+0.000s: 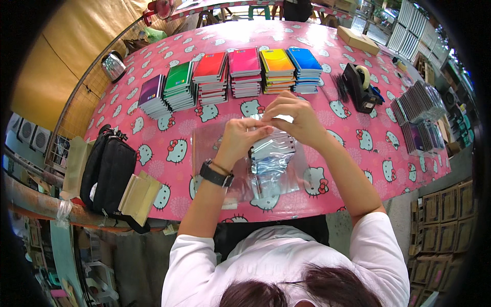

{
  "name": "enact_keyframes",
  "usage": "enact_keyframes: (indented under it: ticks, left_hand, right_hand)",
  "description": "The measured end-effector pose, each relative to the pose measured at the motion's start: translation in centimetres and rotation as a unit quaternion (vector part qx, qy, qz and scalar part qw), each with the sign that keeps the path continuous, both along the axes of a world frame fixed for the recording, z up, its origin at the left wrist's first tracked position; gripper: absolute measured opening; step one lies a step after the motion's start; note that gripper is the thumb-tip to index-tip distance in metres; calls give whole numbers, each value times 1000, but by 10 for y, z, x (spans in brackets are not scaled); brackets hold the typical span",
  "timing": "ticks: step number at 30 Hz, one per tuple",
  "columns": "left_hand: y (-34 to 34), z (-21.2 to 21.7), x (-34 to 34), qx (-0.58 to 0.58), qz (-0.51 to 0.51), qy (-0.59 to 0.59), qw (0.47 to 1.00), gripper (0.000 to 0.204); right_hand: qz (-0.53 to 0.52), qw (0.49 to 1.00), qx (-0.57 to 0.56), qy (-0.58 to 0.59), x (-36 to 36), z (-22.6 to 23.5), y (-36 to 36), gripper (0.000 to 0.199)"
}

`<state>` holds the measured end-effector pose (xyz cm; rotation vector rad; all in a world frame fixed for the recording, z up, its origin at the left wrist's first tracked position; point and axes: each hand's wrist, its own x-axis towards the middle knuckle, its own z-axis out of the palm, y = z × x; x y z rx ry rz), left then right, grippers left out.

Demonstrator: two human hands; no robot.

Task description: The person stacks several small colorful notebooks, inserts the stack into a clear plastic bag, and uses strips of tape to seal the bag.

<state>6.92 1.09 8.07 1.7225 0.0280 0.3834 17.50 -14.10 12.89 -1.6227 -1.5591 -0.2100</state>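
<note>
In the middle of the near table, a clear plastic bag (271, 179) lies with spiral notebooks (273, 146) inside, partly covered by glare and folds. At its far end my left hand (239, 139) pinches the plastic between thumb and fingers. My right hand (296, 120) meets it there, its fingertips pressed together on the same edge of the bag. Flat clear plastic sheets or bags (204, 146) spread beneath and to the left. Beyond my hands stand stacks of spiral notebooks: purple (152, 92), green (179, 77), red (209, 66), pink (244, 61), yellow (276, 61) and blue (305, 60).
A black tape dispenser (358, 92) stands right of the stacks. Plastic-wrapped notebook bundles (419, 105) pile up at the right edge. On the left are a black bag (110, 166) and a metal kettle (113, 65). A cardboard box (358, 40) lies at the far right.
</note>
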Motion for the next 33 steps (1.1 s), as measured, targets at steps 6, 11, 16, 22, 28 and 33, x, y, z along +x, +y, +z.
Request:
enact_keyframes:
  ticks: [6,11,16,22,28,33]
  left_hand:
    - [-3,30,-17,47,183,-177,966,19]
    - [3,15,-56,314,97,-191,925,36]
    - [-23,-9,-50,362,98,-201,905,36]
    - [-21,-10,-45,345,78,-222,909,25]
    - [-25,-13,-42,202,111,-174,957,29]
    - [-21,-15,-49,230,100,-210,945,41]
  right_hand:
    - [-47,998,23,33,-26,-8,-61,22]
    - [-79,989,12,-123,-45,-35,-52,22]
    - [23,995,-10,98,-34,-33,-48,34]
    - [-20,999,-43,26,-42,-30,-53,37]
    - [-89,995,12,46,-46,-42,-39,28]
    - [-69,994,11,81,-43,-43,-36,23]
